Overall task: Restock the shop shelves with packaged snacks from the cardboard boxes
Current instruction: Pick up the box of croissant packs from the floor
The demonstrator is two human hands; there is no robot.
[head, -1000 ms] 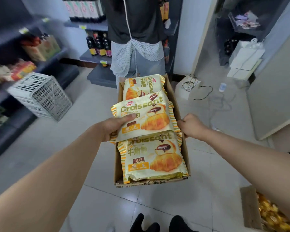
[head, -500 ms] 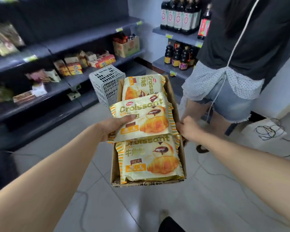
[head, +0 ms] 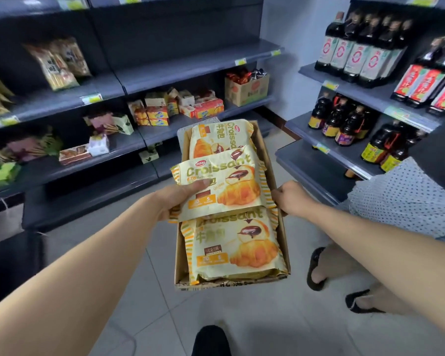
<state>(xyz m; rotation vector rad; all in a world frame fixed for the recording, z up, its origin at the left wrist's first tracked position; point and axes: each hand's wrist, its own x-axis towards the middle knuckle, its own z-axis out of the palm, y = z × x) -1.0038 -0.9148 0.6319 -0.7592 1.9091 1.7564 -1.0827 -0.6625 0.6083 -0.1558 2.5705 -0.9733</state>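
I carry a long cardboard box (head: 282, 242) at waist height, filled with yellow croissant packs. My left hand (head: 176, 197) grips the middle croissant pack (head: 226, 186) by its left edge, thumb on top; that pack lies across the others. A second pack (head: 231, 247) fills the near end and a third (head: 216, 138) the far end. My right hand (head: 290, 199) is closed on the box's right wall. Dark grey snack shelves (head: 129, 83) stand ahead on the left, holding boxed and bagged snacks.
Another person in a dotted top (head: 406, 196) and black sandals (head: 316, 268) stands close on the right. Behind them a shelf (head: 370, 96) holds dark sauce bottles. A carton of sweets (head: 247, 89) sits on the snack shelf. Tiled floor lies below; my shoe (head: 211, 340) shows at the bottom.
My view has swung left from the person and the white crate toward the snack shelves. Both hands keep the same hold on the pack and the box.
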